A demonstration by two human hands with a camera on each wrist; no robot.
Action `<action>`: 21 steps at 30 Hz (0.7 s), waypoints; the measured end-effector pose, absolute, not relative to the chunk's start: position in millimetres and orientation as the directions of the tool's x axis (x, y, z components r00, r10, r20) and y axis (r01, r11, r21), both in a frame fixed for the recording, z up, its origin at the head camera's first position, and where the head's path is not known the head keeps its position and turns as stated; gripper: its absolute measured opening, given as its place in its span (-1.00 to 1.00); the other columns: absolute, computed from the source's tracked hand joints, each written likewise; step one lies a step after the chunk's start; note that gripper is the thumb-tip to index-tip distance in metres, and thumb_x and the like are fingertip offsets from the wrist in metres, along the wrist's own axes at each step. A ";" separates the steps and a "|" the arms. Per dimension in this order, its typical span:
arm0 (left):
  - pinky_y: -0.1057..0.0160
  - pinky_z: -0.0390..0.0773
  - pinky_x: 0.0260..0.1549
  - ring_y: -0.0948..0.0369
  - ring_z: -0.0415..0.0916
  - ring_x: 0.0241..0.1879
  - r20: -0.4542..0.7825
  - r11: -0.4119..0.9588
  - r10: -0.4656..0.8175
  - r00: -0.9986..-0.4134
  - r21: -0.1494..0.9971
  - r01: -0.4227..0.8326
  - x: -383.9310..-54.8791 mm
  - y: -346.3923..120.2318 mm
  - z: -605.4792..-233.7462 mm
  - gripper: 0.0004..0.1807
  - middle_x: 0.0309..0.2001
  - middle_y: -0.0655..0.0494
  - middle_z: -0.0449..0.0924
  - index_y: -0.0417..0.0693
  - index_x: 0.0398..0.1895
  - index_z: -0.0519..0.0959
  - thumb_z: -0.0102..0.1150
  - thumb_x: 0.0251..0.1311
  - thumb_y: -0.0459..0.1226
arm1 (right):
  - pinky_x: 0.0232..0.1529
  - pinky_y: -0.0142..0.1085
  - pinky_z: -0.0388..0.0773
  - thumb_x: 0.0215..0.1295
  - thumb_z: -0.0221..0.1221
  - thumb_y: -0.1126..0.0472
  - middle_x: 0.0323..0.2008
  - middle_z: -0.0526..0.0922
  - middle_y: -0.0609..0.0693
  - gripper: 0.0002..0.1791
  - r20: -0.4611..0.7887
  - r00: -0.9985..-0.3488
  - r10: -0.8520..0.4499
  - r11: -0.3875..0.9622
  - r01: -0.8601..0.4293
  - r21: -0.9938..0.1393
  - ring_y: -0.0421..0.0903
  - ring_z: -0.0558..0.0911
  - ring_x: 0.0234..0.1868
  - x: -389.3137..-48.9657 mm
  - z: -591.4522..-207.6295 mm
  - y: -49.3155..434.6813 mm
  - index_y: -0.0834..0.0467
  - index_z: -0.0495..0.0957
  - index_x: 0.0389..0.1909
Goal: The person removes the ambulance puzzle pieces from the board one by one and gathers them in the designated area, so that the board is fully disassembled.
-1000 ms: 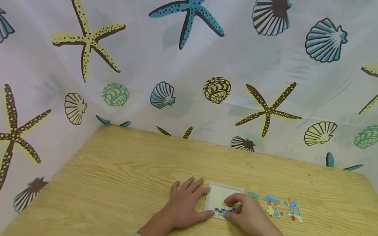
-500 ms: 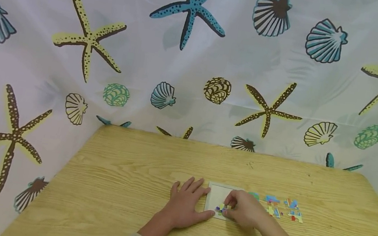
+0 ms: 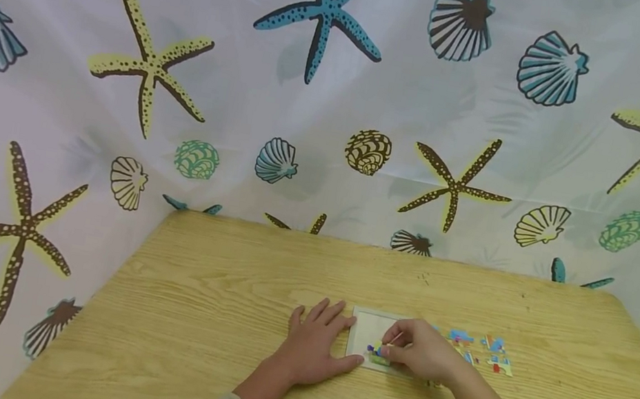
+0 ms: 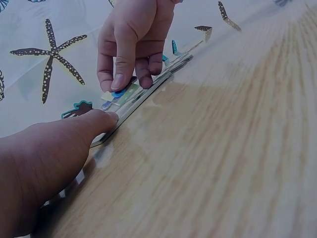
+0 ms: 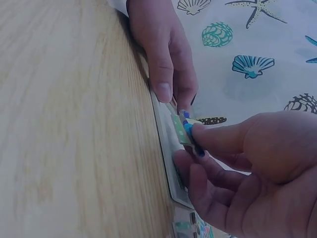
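A shallow white puzzle tray [image 3: 363,325] lies on the table in front of me. My left hand [image 3: 314,346] rests with fingers spread beside it, thumb on its near left corner. Over the tray's near part, my right hand [image 3: 426,351] pinches a jigsaw piece [image 5: 180,130] between thumb and fingers. The piece is green with pale dots, with blue and yellow parts, and is tilted up off the tray floor. In the left wrist view my right thumb [image 4: 125,64] presses on its blue part. The right hand hides the tray's right side.
Several loose jigsaw pieces [image 3: 498,345] lie in rows to the right of the tray, some partly behind the right hand. The wooden table [image 3: 197,340] meets a white curtain [image 3: 321,193] printed with starfish and shells at its back and left.
My right hand's fingers have closed on the jigsaw piece, which was lying low in the tray and is now tipped up. The hand has risen slightly. My left hand has stayed put.
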State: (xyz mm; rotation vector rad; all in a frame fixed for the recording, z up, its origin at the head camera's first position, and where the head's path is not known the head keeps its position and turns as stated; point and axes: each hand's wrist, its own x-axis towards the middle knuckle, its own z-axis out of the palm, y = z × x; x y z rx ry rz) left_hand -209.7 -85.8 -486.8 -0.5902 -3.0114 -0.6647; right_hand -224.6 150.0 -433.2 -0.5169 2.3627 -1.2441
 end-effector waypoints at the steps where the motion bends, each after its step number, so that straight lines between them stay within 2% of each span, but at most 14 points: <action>1: -0.40 -0.08 0.36 -0.08 -0.04 0.57 0.080 0.840 0.360 -0.930 0.406 0.360 -209.7 -85.5 -487.0 -0.20 0.56 0.06 0.13 0.20 0.43 0.39 -0.02 0.24 0.38 | -0.35 -0.29 0.60 0.37 0.25 0.24 -0.36 0.63 0.06 -0.83 -0.199 -0.844 -0.499 0.515 -0.105 -0.851 -0.13 0.62 -0.41 -224.1 -432.8 151.6 0.28 0.56 -0.19; 7: -0.40 -0.08 0.36 -0.09 -0.04 0.57 0.080 0.839 0.360 -0.929 0.409 0.360 -208.9 -84.6 -488.0 -0.20 0.56 0.04 0.13 0.20 0.43 0.38 -0.01 0.24 0.38 | -0.28 -0.16 0.72 0.41 0.21 0.23 -0.27 0.62 0.18 -0.73 -0.207 -0.842 -0.498 0.408 -0.017 -0.913 0.01 0.74 -0.35 -221.8 -427.0 172.1 0.36 0.50 -0.07; 12: -0.40 -0.10 0.36 -0.08 -0.05 0.57 0.087 0.836 0.357 -0.930 0.415 0.359 -208.8 -85.5 -487.5 -0.21 0.56 0.06 0.13 0.20 0.43 0.38 0.01 0.24 0.37 | -0.22 -0.18 0.72 0.42 0.20 0.21 -0.23 0.59 0.17 -0.67 -0.220 -0.850 -0.479 0.358 0.040 -0.933 0.07 0.77 -0.25 -218.3 -422.7 194.8 0.40 0.46 0.01; 21: -0.39 -0.10 0.37 -0.08 -0.05 0.58 0.086 0.831 0.357 -0.930 0.425 0.359 -208.3 -84.9 -486.4 -0.21 0.56 0.05 0.12 0.20 0.43 0.39 0.02 0.23 0.36 | -0.15 -0.23 0.71 0.41 0.21 0.22 -0.25 0.49 0.08 -0.60 -0.231 -0.867 -0.441 0.353 0.069 -0.933 0.00 0.76 -0.19 -210.4 -429.5 230.0 0.45 0.44 0.07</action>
